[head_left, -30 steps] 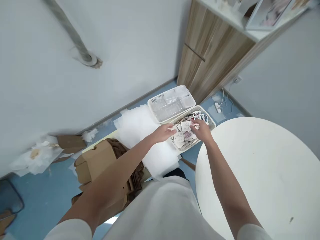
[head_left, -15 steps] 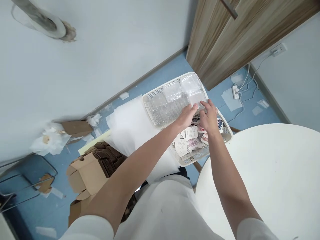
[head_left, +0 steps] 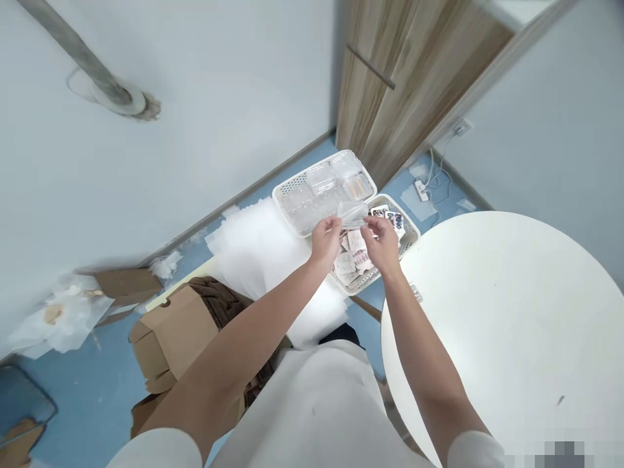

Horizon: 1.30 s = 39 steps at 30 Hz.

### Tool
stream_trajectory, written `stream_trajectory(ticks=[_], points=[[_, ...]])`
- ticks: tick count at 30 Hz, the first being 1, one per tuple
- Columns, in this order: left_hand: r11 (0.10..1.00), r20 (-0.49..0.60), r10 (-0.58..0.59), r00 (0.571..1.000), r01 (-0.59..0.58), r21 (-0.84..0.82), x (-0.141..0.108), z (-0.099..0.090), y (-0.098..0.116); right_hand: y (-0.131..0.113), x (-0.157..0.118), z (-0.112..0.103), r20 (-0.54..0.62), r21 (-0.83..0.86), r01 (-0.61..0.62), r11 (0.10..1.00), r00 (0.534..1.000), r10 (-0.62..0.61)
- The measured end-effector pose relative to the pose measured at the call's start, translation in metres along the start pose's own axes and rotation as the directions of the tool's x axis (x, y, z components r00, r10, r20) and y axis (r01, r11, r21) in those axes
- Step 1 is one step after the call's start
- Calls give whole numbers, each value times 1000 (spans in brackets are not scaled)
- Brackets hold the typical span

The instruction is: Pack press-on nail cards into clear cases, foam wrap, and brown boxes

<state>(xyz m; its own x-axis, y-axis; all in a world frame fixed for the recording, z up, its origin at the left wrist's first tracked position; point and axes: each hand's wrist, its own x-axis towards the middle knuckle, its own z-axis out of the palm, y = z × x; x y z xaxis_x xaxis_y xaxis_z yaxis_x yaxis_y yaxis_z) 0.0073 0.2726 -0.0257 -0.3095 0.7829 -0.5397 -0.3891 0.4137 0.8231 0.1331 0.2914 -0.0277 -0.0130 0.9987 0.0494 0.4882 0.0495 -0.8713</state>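
Note:
Both my hands hold a small clear plastic bag (head_left: 351,213) stretched between them above two white baskets. My left hand (head_left: 326,242) pinches its left side, and my right hand (head_left: 381,242) has the right side between thumb and fingers. Beyond them, the far white basket (head_left: 288,218) holds stacks of clear plastic packets (head_left: 322,177); a packet at its right shows orange strips (head_left: 356,188). Under my hands, the near white basket (head_left: 413,235) contains white printed cards (head_left: 345,262) and packs of press-on nails (head_left: 396,221), partly covered by my right hand.
A white round table (head_left: 502,312) stands at right. White foam sheeting (head_left: 258,244) lies left of the baskets, with flattened cardboard boxes (head_left: 178,328) nearer me. A wooden cabinet (head_left: 390,84) rises behind, and a power strip (head_left: 420,190) with cables lies on the floor.
My hands have lifted from the far basket's packets and drawn apart, with the clear bag now between them. A packet with orange strips is now uncovered. The camera view has shifted.

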Motion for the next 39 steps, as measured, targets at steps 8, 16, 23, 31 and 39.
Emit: stream_trajectory(ticks=[8,16,23,31,39], points=[[1000,166,13,986,-16,20,-116,-45,-36,-22,-170,-43,-27,277,-143,950,987,156],[951,478,-73,875,-82,297,-179,-53,-79,-9,-290,-115,-101,401,-400,824,875,473],[955,739,-153,656,-95,282,-219,-11,-127,7,-356,-140,-139,502,-492,712,766,627],[892,741,-291,606,-108,439,-272,34,-173,39,-412,-178,-192,634,-448,630,698,690],[861,661,-361,658,-37,507,-307,63,-209,83,-417,-218,-237,694,-388,606,672,702]])
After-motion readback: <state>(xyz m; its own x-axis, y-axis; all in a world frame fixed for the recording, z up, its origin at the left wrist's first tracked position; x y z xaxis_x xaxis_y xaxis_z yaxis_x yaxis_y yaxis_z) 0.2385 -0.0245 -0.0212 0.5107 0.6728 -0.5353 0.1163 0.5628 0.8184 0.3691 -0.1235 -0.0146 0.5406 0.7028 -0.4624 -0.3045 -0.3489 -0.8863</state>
